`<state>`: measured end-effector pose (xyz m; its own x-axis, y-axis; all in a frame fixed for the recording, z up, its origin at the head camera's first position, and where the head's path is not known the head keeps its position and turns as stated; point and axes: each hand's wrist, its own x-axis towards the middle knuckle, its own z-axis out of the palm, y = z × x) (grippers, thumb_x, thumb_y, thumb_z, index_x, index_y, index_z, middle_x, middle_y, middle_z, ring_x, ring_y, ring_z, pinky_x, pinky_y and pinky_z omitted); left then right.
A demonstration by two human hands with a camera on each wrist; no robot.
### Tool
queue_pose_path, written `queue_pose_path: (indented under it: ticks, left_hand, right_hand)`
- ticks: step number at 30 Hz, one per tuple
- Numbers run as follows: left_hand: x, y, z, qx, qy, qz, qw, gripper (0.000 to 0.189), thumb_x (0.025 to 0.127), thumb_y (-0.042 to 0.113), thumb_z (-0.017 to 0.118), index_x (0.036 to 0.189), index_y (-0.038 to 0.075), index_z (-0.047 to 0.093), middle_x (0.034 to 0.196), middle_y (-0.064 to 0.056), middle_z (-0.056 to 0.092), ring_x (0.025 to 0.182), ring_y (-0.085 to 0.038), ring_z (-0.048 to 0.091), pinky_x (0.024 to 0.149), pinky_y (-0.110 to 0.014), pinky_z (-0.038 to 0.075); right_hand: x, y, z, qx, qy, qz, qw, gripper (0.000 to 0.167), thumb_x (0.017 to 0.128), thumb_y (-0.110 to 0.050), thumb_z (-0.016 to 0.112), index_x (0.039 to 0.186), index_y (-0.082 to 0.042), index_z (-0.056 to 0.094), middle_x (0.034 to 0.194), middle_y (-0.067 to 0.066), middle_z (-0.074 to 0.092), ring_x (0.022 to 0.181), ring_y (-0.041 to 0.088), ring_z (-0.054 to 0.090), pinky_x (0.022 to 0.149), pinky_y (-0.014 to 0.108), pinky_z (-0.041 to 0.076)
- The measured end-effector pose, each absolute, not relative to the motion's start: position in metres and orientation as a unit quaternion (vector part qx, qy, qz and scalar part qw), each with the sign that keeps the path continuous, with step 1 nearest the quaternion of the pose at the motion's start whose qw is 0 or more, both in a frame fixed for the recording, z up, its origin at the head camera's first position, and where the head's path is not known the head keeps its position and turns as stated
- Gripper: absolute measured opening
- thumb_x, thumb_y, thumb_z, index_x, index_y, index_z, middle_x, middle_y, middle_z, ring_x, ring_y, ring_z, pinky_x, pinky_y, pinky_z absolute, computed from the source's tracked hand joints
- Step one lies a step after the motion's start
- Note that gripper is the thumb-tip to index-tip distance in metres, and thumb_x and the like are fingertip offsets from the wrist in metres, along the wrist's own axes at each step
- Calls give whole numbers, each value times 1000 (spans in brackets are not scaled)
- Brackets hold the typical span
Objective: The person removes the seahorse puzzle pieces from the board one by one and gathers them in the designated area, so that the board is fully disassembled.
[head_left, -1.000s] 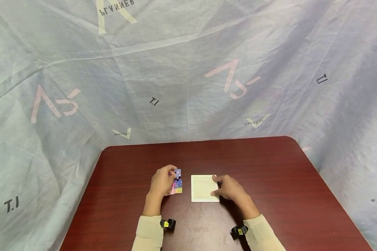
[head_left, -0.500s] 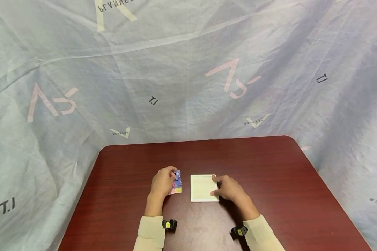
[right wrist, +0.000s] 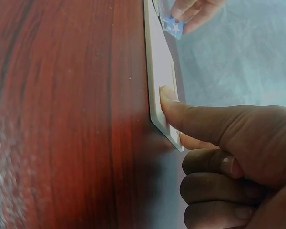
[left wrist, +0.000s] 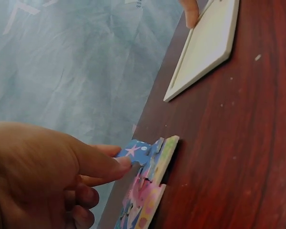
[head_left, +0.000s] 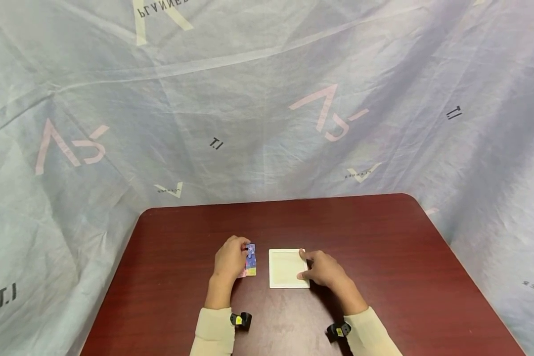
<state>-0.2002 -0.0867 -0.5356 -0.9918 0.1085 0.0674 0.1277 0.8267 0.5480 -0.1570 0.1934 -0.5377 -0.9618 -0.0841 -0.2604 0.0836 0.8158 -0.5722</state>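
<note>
In the left wrist view, my left hand [left wrist: 52, 171] pinches a blue jigsaw puzzle piece [left wrist: 135, 150] with a pink star between thumb and fingers. The piece is tilted at the edge of a small joined group of puzzle pieces [left wrist: 148, 202], printed pink, blue and yellow-green. From the head view the hand covers much of this group. To its right lies a cream square puzzle tray [head_left: 287, 269] with a raised rim. My right hand [head_left: 325, 268] grips the tray's right side, thumb on the near part of it and forefinger at the far corner. The other right fingers are curled under.
The dark red wooden table [head_left: 360, 222] carries the pieces and tray. Grey printed cloth [head_left: 267, 99] hangs behind and along both sides. A black wrist camera [head_left: 241, 321] sits on the left wrist, another wrist camera [head_left: 338, 332] on the right.
My left hand has shifted slightly to the right and covers more of the pink pieces. The star piece has come closer against the joined group. My right hand keeps its hold on the tray.
</note>
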Motion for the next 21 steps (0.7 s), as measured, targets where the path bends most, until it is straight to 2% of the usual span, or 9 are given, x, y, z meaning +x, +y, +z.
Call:
queue_pose_path:
  ticks: [4,6,8,10,13,16,21]
  left_hand:
    - [-201,-87,-535,-62,-955,-291,20,30,91,6,79,120,12,79,111,-9,72,90,-24,71,81,-49,59]
    - [-199,-86,-534,-59,-955,-291,18,32,91,7,79,123,12,77,114,-10,72,92,-24,72,82,-49,59]
    - [-197,-84,-533,-56,-954,-294,16,34,92,8,79,125,12,76,118,-11,72,95,-25,73,84,-50,60]
    - [-193,-82,-529,-61,-952,-300,20,34,92,10,79,126,11,75,119,-11,71,99,-27,73,86,-50,60]
    - [-186,-77,-522,-82,-946,-312,35,32,94,14,78,126,9,74,121,-13,71,108,-30,72,88,-51,60]
    - [-177,-72,-516,-105,-941,-317,61,31,95,16,78,125,9,75,122,-12,70,114,-32,69,90,-52,59]
    - [-160,-68,-511,-144,-935,-307,101,31,94,17,80,124,10,75,123,-11,69,115,-32,64,95,-51,56]
  right_hand:
    - [-158,193,-538,-3,941,-308,138,76,79,-29,93,148,-19,62,150,17,63,94,23,68,87,46,54]
    - [-158,193,-538,-4,941,-307,139,76,79,-29,93,148,-19,62,149,16,63,87,19,65,86,45,54]
    - [-157,194,-538,-3,942,-305,139,76,80,-29,93,148,-19,62,149,16,63,92,19,67,88,46,55]
    - [-157,195,-538,-7,944,-299,137,75,80,-29,93,148,-18,63,149,16,63,106,25,71,92,49,56]
    - [-154,196,-538,-5,946,-298,131,75,80,-28,93,147,-18,63,148,16,64,123,34,69,97,53,55]
    - [-153,195,-538,-9,948,-296,119,75,78,-27,94,147,-16,64,142,17,69,123,36,69,94,54,56]
    - [-151,194,-540,-12,951,-292,100,77,78,-24,93,147,-10,63,138,17,71,120,35,70,94,55,56]
